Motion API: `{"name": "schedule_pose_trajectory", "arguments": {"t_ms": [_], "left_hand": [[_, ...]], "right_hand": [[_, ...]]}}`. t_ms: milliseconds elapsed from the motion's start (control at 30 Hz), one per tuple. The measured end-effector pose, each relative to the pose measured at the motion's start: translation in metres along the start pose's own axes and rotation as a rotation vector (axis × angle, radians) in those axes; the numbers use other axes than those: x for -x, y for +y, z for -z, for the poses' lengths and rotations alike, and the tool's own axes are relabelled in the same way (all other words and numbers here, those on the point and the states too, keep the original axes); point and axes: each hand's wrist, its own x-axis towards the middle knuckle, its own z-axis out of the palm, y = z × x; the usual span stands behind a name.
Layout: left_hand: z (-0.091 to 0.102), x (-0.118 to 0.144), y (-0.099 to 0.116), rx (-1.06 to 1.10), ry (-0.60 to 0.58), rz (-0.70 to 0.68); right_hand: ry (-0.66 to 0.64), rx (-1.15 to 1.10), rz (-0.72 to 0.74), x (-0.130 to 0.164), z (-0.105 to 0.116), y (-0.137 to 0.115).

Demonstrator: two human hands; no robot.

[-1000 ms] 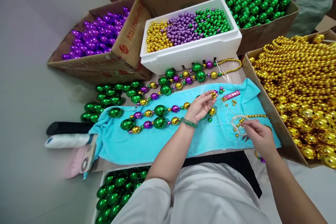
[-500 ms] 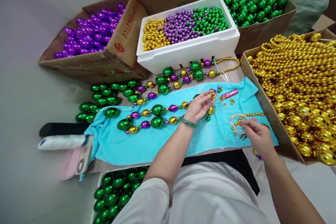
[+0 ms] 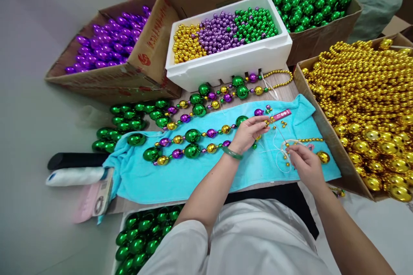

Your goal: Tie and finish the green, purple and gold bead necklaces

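Observation:
My left hand (image 3: 247, 134), with a green bangle at the wrist, is closed, its fingertips pinching small gold beads (image 3: 267, 123). A thin straight needle (image 3: 280, 131) slants between my two hands. At its lower end, my right hand (image 3: 306, 165) pinches a small gold bead (image 3: 287, 144). White thread (image 3: 278, 161) curls loosely on the turquoise towel (image 3: 196, 180) between the hands. Left of my left hand lies a strand of large green, purple and gold beads (image 3: 192, 136). A pink label (image 3: 282, 115) and loose gold beads (image 3: 284, 124) lie just beyond the needle.
A white foam box (image 3: 226, 60) of small gold, purple and green beads stands behind the towel. Cardboard boxes hold purple beads (image 3: 106, 45), green beads (image 3: 312, 2) and gold bead strands (image 3: 361, 90). Another finished-looking strand (image 3: 241, 92) lies before the foam box. Green beads (image 3: 137, 245) sit below left.
My right hand has moved slightly up and left, and a gold bead now shows at its fingertips. My left hand has dropped a little. A large gold bead beside my right hand is now uncovered.

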Motion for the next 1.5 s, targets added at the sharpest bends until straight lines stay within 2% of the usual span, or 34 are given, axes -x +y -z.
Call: {"name": "schedule_pose_trajectory", "arguments": {"t_ms": [133,233,500,633,833,1000,1100,1167,1333,1500], "left_hand": [[0.002,-0.002,0.003,0.186,0.073,0.033],[0.005,-0.002,0.007,0.248,0.079,0.041],[0.009,-0.002,0.008,0.28,0.08,0.036],[0.011,-0.002,0.009,0.274,0.073,0.013],[0.014,-0.003,0.009,0.189,0.075,-0.023],[0.017,-0.002,0.01,-0.078,0.06,-0.129],[0.016,0.001,0.011,-0.177,0.035,-0.133],[0.014,0.002,0.011,-0.101,0.017,-0.093],[0.009,0.003,0.008,0.25,0.039,0.011],[0.009,0.001,0.004,0.358,0.049,0.045]], "right_hand": [[0.015,0.034,0.076,0.003,0.006,-0.002],[-0.007,0.089,0.098,0.005,0.014,-0.003],[-0.053,0.187,0.102,0.012,0.022,-0.006],[-0.037,0.202,0.097,0.014,0.024,-0.006],[-0.043,0.198,0.109,0.012,0.025,-0.004],[-0.042,0.234,0.069,0.01,0.029,-0.006],[-0.056,0.237,0.052,0.007,0.028,-0.007],[-0.073,0.215,0.046,0.005,0.026,-0.006],[-0.094,0.13,0.035,0.002,0.021,0.001],[-0.075,0.044,0.012,0.002,0.019,0.009]]}}
